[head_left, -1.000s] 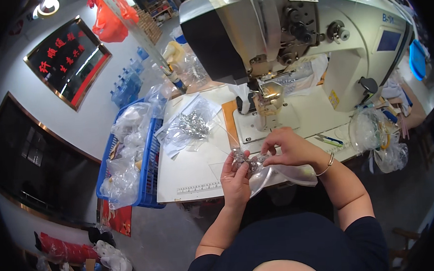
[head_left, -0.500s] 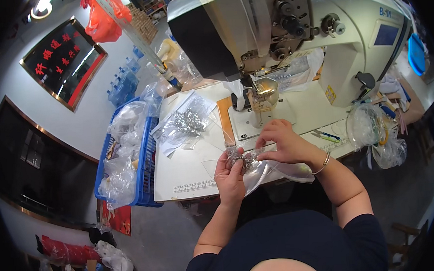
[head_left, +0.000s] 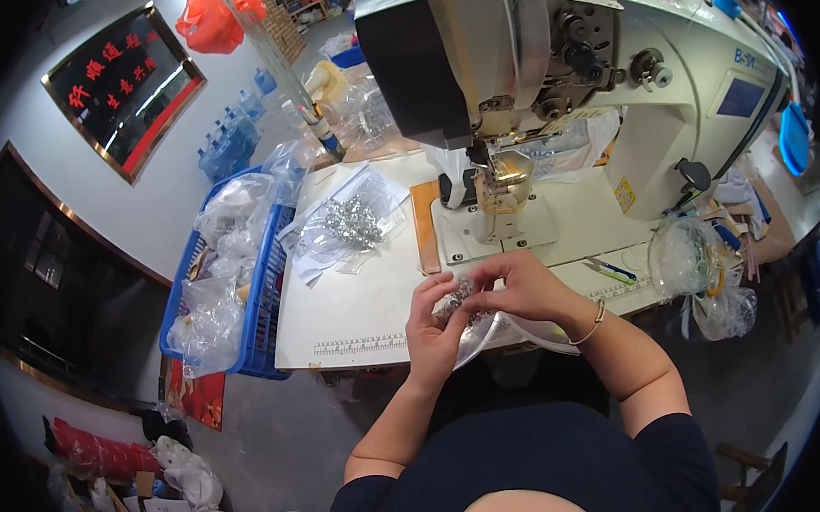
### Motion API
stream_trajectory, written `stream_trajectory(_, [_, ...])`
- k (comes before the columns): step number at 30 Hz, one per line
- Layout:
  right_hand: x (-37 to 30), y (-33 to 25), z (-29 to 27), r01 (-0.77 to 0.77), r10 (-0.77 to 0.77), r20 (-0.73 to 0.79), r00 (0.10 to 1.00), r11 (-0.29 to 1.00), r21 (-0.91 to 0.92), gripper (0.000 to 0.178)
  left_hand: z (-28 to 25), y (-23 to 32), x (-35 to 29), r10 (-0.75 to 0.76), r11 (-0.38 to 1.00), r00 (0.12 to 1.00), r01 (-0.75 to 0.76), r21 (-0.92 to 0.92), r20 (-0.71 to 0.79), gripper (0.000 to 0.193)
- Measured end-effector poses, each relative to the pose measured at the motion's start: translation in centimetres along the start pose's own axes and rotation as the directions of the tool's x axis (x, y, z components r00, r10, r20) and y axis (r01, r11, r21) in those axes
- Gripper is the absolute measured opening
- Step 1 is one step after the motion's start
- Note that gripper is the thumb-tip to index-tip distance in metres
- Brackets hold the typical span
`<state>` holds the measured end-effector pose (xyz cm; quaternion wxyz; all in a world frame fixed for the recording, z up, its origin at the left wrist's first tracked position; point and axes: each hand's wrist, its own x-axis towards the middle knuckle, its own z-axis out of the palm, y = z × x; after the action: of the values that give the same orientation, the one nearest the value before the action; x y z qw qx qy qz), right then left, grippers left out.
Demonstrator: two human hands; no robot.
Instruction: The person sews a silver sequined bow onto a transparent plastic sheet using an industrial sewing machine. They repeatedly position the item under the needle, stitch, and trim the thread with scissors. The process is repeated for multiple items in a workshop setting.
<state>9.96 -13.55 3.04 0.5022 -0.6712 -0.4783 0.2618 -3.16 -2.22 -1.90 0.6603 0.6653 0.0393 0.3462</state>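
Along the front edge of the bench [head_left: 334, 311], the left hand [head_left: 431, 329] cups a silvery bundle [head_left: 451, 302] in its curled fingers and thumb, while the grip of the right hand [head_left: 523, 287] pinches it from 2 o'clock with thumb and forefinger; fingers cover much of it, so its full shape and the exact contact cannot be made out. Below the hands, a translucent piece with a white border [head_left: 475, 343] shows only in part.

Taking the hands as the dial's centre, a sewing machine [head_left: 672, 122] fills 12 to 2 o'clock, its top cut off and its needle too small to tell. At 10 o'clock, silvery pieces [head_left: 353, 224] blur together on clear plastic [head_left: 314, 235]. At 9 o'clock, crumpled plastic bags [head_left: 214, 313] hide the inside of a blue basket [head_left: 266, 296]. A green-and-blue tool [head_left: 615, 271], its kind unclear, lies at 3 o'clock.
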Motion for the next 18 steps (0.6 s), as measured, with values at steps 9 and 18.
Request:
stream_trajectory(9, [1.4, -0.3, 0.0, -0.050, 0.054, -0.043, 0.998, 0.995, 0.083, 0.019, -1.4, 1.3, 0.7, -0.161, 0.923, 0.985, 0.172, -0.343, 0.062, 0.068])
stream_trajectory(18, [3.0, 0.0, -0.5, -0.062, 0.081, -0.075, 0.994, 0.972, 0.227, 0.024, -4.3, 0.9, 1.1, 0.622, 0.260, 0.708, -0.588, 0.766, 0.333, 0.053])
